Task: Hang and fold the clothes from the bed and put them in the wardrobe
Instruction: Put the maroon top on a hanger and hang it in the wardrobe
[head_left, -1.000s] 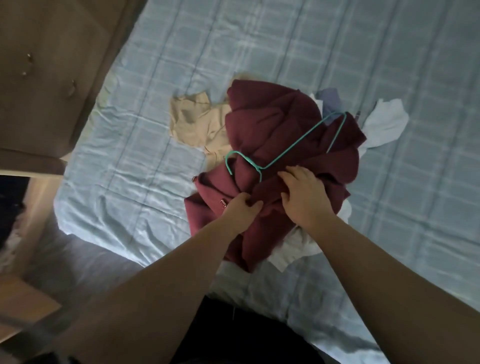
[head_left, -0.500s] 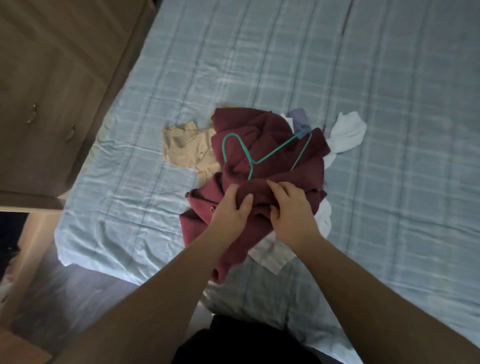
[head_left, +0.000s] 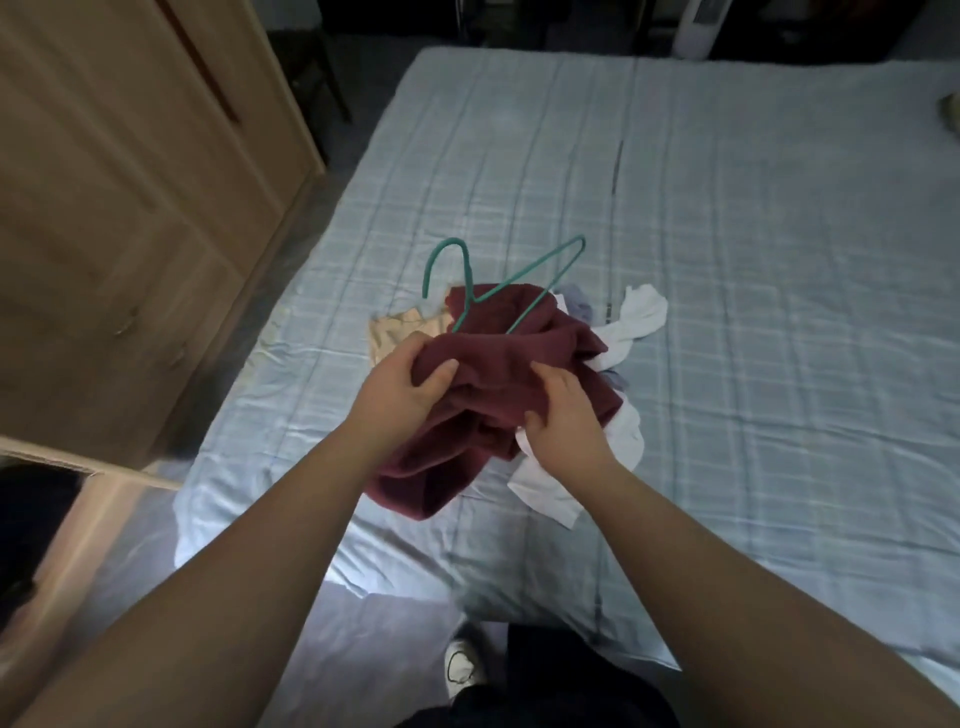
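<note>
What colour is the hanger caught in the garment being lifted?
Teal green: the hanger shows clearly in the head view.

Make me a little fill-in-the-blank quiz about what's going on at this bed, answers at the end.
1. Both hands grip a ____ coloured garment.
2. The hanger poking out of it is ____ in colour.
3. The bed is covered by a light ____ checked sheet.

Answers: maroon; green; blue

Maroon garment (head_left: 519, 374), teal wire hanger (head_left: 470, 283), pale blue checked bedsheet (head_left: 727, 260), beige garment (head_left: 400, 332), white garments (head_left: 641, 317), light wood-grain wardrobe (head_left: 130, 208), white shoe (head_left: 462, 667)
</note>
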